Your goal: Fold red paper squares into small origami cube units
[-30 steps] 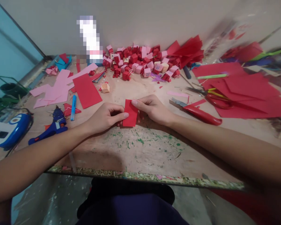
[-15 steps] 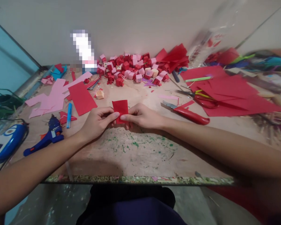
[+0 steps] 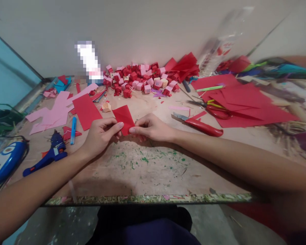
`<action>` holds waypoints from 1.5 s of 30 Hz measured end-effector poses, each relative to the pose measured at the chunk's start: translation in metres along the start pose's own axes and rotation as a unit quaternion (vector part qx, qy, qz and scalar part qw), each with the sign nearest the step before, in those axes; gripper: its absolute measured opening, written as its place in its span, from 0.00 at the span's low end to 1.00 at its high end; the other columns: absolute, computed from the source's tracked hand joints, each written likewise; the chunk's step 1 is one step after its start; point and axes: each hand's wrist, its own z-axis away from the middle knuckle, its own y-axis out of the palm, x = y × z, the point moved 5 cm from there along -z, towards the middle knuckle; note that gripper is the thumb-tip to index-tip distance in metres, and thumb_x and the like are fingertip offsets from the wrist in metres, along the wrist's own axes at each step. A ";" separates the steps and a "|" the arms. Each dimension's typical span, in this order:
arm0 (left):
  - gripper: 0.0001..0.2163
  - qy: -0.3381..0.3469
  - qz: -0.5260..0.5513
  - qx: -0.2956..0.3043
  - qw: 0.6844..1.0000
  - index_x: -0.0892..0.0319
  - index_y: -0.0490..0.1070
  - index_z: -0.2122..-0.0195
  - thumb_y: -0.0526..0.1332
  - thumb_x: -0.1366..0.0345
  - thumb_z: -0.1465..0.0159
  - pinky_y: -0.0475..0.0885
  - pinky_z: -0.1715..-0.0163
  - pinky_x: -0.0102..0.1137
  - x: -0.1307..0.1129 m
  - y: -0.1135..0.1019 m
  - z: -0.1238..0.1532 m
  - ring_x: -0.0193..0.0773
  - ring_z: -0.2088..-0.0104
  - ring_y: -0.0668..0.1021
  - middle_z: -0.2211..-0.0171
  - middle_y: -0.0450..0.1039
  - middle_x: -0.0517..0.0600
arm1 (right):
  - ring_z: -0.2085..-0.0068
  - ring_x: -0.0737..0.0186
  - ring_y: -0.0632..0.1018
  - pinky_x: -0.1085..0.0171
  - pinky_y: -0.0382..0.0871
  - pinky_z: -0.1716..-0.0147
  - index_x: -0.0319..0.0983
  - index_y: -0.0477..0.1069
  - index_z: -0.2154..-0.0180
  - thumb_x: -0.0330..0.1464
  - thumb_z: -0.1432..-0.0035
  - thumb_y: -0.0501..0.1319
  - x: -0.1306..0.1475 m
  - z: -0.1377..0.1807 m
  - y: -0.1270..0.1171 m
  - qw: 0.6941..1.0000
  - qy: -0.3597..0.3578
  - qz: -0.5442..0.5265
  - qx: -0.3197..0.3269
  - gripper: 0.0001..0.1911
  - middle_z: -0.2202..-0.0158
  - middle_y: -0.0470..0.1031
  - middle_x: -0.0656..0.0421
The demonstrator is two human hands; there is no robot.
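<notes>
Both hands [image 3: 100,136] [image 3: 153,128] pinch a small red paper [image 3: 123,116], partly covering it; a bright object [image 3: 88,61] is pixelated.

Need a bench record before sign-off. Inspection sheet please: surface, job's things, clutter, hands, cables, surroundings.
Surface: wooden bench, green flecks scattered on it.
Job's things: red paper, small, four-sided, held.
Clutter: pink paper, pen, glue gun and blue device at left; cubes piled at back; scissors partly on red sheets, red-handled tool at right.
Hands: left hand and right hand both pinch the paper.
Cables: dark cord by the blue device; run cannot be traced.
Surroundings: pale wall behind, bottle at back right.
</notes>
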 end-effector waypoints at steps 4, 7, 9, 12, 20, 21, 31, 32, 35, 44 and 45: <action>0.15 0.046 -0.087 -0.003 0.995 0.57 0.74 0.76 0.65 0.59 0.31 0.70 0.75 0.28 -0.006 -0.001 0.003 0.33 0.77 0.76 0.79 0.74 0.45 | 0.79 0.71 0.70 0.69 0.61 0.78 0.35 0.76 0.74 0.41 0.38 0.72 -0.003 -0.002 -0.006 0.996 0.012 -0.012 -0.083 0.19 0.80 0.73 0.62; 0.15 0.113 -0.190 0.002 0.975 0.57 0.74 0.74 0.64 0.59 0.30 0.68 0.71 0.30 -0.014 0.003 0.007 0.34 0.76 0.73 0.78 0.74 0.44 | 0.78 0.70 0.71 0.68 0.64 0.77 0.34 0.77 0.70 0.40 0.38 0.72 -0.004 -0.003 -0.007 0.993 0.028 -0.025 -0.112 0.16 0.78 0.75 0.61; 0.14 0.154 -0.216 0.019 0.964 0.57 0.74 0.72 0.64 0.59 0.30 0.70 0.66 0.31 -0.018 0.007 0.009 0.35 0.72 0.75 0.74 0.76 0.46 | 0.77 0.69 0.72 0.67 0.66 0.76 0.34 0.80 0.65 0.39 0.40 0.73 -0.003 -0.004 -0.006 0.992 0.029 -0.034 -0.114 0.13 0.74 0.77 0.60; 0.11 0.191 -0.196 0.034 0.961 0.56 0.75 0.70 0.66 0.59 0.31 0.73 0.59 0.34 -0.019 0.010 0.008 0.40 0.62 0.78 0.64 0.77 0.49 | 0.73 0.68 0.74 0.66 0.68 0.72 0.34 0.82 0.60 0.38 0.42 0.73 -0.002 -0.005 -0.005 0.995 0.022 -0.043 -0.088 0.14 0.69 0.80 0.59; 0.14 0.152 -0.147 0.048 0.976 0.56 0.70 0.73 0.72 0.59 0.36 0.72 0.56 0.35 -0.007 0.010 0.003 0.40 0.59 0.76 0.62 0.72 0.47 | 0.63 0.64 0.76 0.64 0.69 0.61 0.34 0.83 0.53 0.44 0.38 0.72 -0.001 -0.003 -0.004 0.999 -0.003 -0.037 -0.002 0.21 0.58 0.83 0.55; 0.14 0.150 -0.143 0.049 0.977 0.56 0.70 0.73 0.72 0.60 0.36 0.72 0.57 0.34 -0.007 0.010 0.003 0.39 0.60 0.76 0.63 0.72 0.47 | 0.62 0.64 0.77 0.64 0.69 0.60 0.35 0.83 0.52 0.45 0.39 0.73 -0.001 -0.003 -0.004 0.999 -0.007 -0.041 0.005 0.22 0.57 0.83 0.55; 0.13 0.141 -0.126 0.043 0.981 0.56 0.71 0.75 0.73 0.62 0.39 0.75 0.64 0.30 -0.013 0.010 0.003 0.37 0.66 0.77 0.69 0.74 0.46 | 0.62 0.64 0.76 0.65 0.69 0.60 0.36 0.81 0.49 0.46 0.38 0.72 -0.001 0.000 0.000 0.999 0.002 -0.043 0.017 0.24 0.57 0.82 0.56; 0.12 0.138 -0.115 0.046 0.983 0.56 0.72 0.75 0.73 0.62 0.39 0.76 0.64 0.31 -0.013 0.010 0.003 0.38 0.66 0.78 0.69 0.75 0.46 | 0.61 0.64 0.76 0.65 0.69 0.60 0.36 0.82 0.49 0.46 0.38 0.72 -0.002 0.000 -0.001 0.999 -0.001 -0.039 0.015 0.23 0.57 0.82 0.56; 0.10 0.128 -0.109 0.048 0.985 0.55 0.74 0.73 0.73 0.61 0.39 0.76 0.64 0.31 -0.013 0.010 0.001 0.38 0.67 0.78 0.70 0.76 0.46 | 0.60 0.63 0.77 0.65 0.70 0.59 0.37 0.81 0.46 0.45 0.39 0.73 -0.005 0.000 0.000 0.999 0.005 -0.035 0.013 0.25 0.56 0.82 0.56; 0.10 0.078 -0.063 0.050 0.994 0.56 0.75 0.71 0.75 0.61 0.43 0.79 0.66 0.31 -0.007 0.011 0.002 0.38 0.68 0.81 0.69 0.76 0.46 | 0.61 0.62 0.76 0.64 0.71 0.61 0.34 0.80 0.46 0.45 0.33 0.68 -0.001 0.003 -0.002 1.000 -0.007 -0.003 0.012 0.23 0.58 0.81 0.54; 0.10 0.061 -0.044 0.054 0.996 0.56 0.76 0.70 0.75 0.60 0.43 0.80 0.67 0.31 -0.005 0.011 0.002 0.39 0.69 0.81 0.69 0.77 0.46 | 0.64 0.63 0.76 0.64 0.70 0.63 0.34 0.80 0.46 0.44 0.33 0.67 -0.002 0.003 -0.002 1.000 -0.004 -0.006 0.013 0.23 0.60 0.81 0.55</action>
